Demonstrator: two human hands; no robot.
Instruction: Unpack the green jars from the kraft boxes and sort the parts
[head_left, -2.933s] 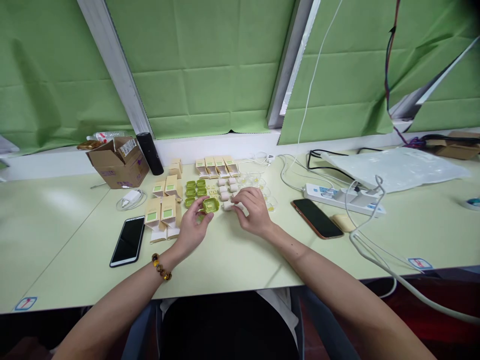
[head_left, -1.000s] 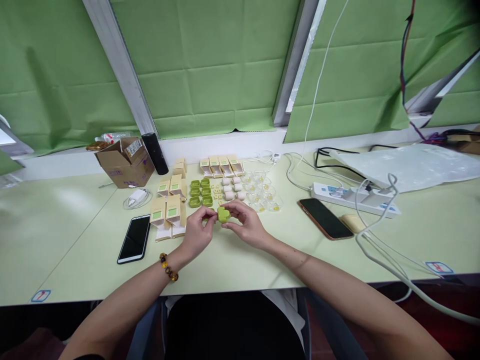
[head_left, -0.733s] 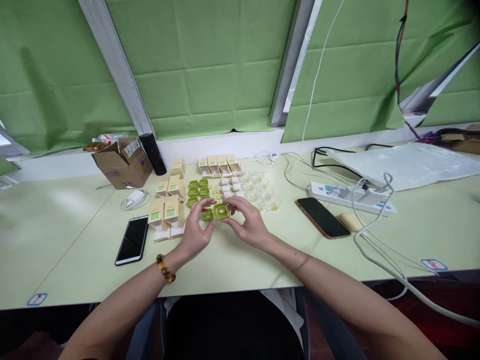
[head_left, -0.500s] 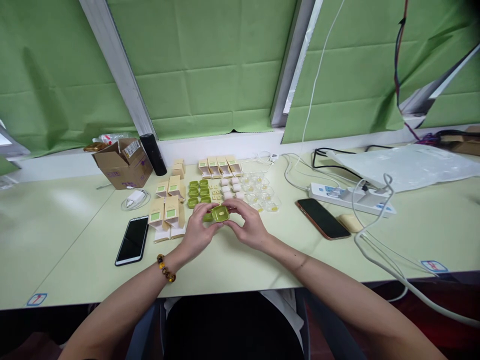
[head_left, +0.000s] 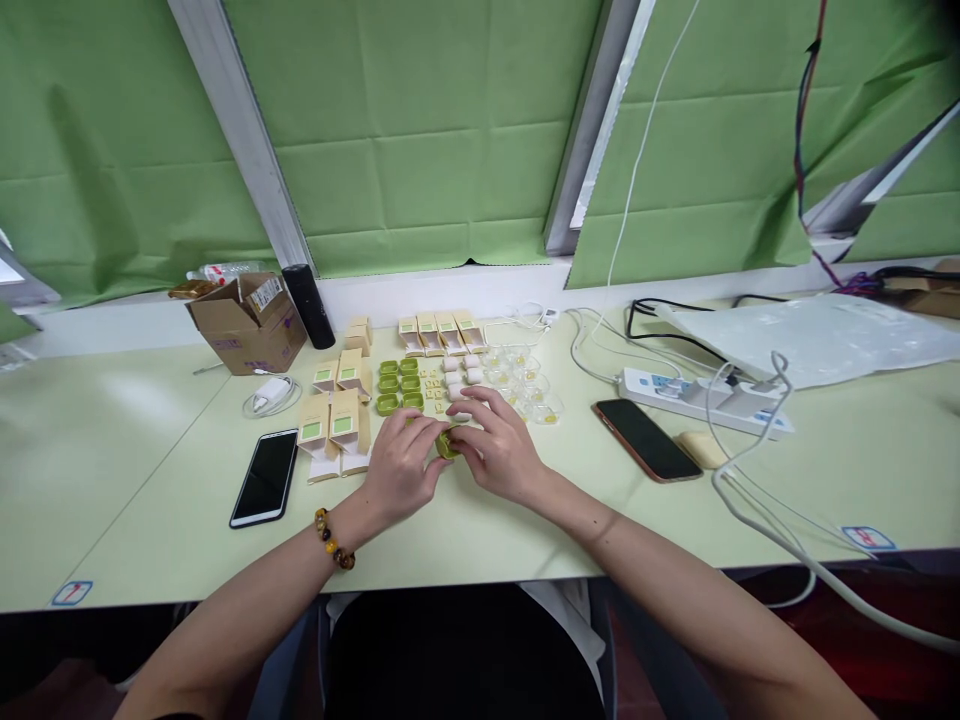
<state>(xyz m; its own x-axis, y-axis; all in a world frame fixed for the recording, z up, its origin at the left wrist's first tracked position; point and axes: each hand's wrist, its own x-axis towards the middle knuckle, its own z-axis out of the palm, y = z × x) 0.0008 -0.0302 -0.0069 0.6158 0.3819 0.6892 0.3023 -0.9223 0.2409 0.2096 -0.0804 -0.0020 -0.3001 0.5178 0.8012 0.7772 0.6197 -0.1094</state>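
My left hand (head_left: 403, 462) is closed round a small green square tray (head_left: 448, 446), tilted and mostly hidden by fingers. My right hand (head_left: 501, 452) has its thumb and fingertips at the same tray, pressing at its inside; its other fingers are raised. Just beyond my hands stand rows of similar green trays (head_left: 388, 384). Beside them lie tiny yellowish pieces (head_left: 430, 385), pale pink cylinders (head_left: 451, 378) and clear plastic covers (head_left: 541, 412) with yellow spots.
Open cardboard boxes (head_left: 315, 425) with green labels stand at left, more boxes (head_left: 427, 333) behind. Phones lie on both sides, the left phone (head_left: 264, 478) and the right phone (head_left: 646, 440). A power strip (head_left: 697, 400) with looping white cables, a brown carton (head_left: 251, 325) and a black cylinder (head_left: 307, 308) are around.
The green tray has turned and tilted between my hands, so its inside is now largely covered. My right fingers have moved from its rim onto its inside.
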